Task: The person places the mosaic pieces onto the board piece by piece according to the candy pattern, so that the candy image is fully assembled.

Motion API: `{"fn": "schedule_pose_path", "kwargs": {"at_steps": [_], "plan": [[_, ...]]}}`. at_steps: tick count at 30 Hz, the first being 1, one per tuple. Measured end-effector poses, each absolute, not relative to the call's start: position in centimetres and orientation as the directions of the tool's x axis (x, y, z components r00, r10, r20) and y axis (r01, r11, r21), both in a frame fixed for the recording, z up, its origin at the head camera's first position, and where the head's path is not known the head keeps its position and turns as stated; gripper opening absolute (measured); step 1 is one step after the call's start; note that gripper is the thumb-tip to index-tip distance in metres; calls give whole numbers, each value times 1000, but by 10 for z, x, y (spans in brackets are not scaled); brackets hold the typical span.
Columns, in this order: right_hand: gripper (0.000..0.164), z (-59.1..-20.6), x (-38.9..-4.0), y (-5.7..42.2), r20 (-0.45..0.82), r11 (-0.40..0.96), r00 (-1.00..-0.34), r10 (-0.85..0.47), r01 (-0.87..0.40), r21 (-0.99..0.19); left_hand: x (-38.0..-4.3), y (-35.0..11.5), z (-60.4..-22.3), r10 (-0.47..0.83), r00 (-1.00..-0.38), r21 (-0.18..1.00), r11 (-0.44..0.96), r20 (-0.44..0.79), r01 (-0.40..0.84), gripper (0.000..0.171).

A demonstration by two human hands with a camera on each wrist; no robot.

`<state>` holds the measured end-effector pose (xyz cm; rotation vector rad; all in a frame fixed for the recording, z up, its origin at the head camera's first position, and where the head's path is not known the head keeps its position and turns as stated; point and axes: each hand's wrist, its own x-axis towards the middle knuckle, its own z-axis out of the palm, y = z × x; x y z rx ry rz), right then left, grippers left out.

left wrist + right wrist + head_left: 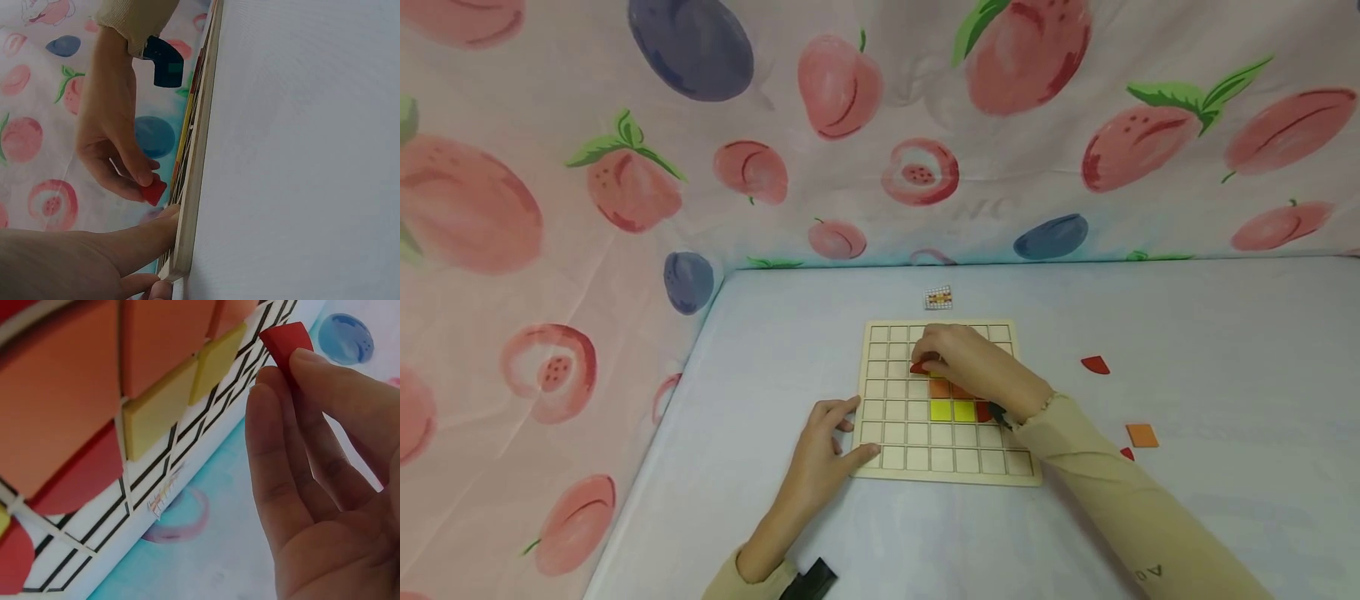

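Observation:
Between thumb and fingertips, my right hand (966, 354) pinches a red tile with a curved edge (289, 347), held over the upper middle of a pale wooden grid board (895, 458). Below that hand, orange square tiles (939, 389), yellow square tiles (940, 410) and a red tile (982, 412) lie in the squares; the wrist hides part of them. At the board's left side is my left hand (816, 450), its thumb on the lower left border and its fingertips touching the edge. Its fingers are spread and relaxed.
Behind the board lies a small pattern card (938, 297). To the right on the white table are a red quarter-round tile (1096, 365), an orange square tile (1142, 435) and a small red piece (1127, 454) partly behind the sleeve. Fruit-print cloth (842, 192) hangs at the back and left.

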<state>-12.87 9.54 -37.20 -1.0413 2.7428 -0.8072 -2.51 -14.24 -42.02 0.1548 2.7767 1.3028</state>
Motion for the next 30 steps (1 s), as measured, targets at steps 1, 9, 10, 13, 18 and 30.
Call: {"fn": "schedule_pose_path", "kwargs": {"at_steps": [1,9,10,13,18,30], "plan": [[12,-373,-130,95,93,622,-759,-644,-591,-513,-25,-142,-420,121,-992,769,637,-23,60,65],[12,-381,-134,94,83,619,-745,-662,-606,-498,-25,-142,-419,120,-992,774,631,-37,47,65],[11,-381,-134,93,86,620,-743,-664,-611,-492,-25,-142,-419,120,-992,775,631,-36,48,65],[11,-381,-135,92,83,624,-738,-670,-620,-475,-25,-143,-419,120,-992,774,631,-35,49,65],[11,-381,-137,91,69,649,-747,-662,-616,-446,-26,-142,-418,120,-992,775,630,-36,48,65],[10,-386,-139,89,52,682,-765,-642,-601,-416,-26,-141,-418,109,-993,772,634,-39,39,65]]}}
